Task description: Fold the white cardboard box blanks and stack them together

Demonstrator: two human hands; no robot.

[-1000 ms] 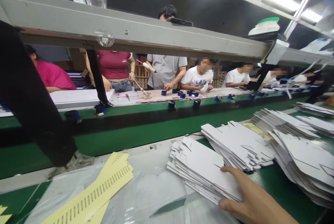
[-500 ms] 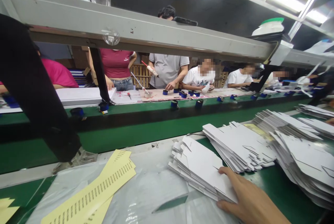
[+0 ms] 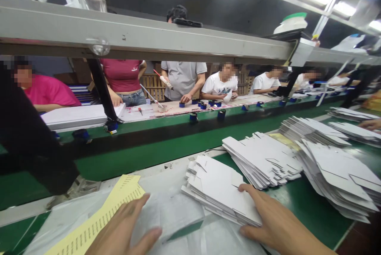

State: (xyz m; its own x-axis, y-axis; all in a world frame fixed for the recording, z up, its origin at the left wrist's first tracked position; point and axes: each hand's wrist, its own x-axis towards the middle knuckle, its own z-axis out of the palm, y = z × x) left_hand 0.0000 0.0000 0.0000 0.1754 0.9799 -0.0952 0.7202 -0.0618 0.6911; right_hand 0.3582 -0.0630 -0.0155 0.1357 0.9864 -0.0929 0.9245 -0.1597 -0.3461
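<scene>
My right hand grips the near right end of a small stack of flat, unfolded white cardboard boxes, with fingers on top and the thumb at the near edge. The stack rests on a plastic-covered work surface. My left hand is in view at the lower left, fingers and thumb spread apart and holding nothing. It hovers over or beside yellow printed label sheets and partly covers them; whether it touches them I cannot tell.
More stacks of flat white boxes lie to the right. A green conveyor belt carrying blue round parts runs beyond the bench. Overhead crosses a grey shelf beam. A dark post stands left. Co-workers sit and stand opposite; another person's hand shows far right.
My left hand has come into view over the yellow sheets. My right hand stays on the box stack. The whole view has shifted slightly, and things across the belt appear further left.
</scene>
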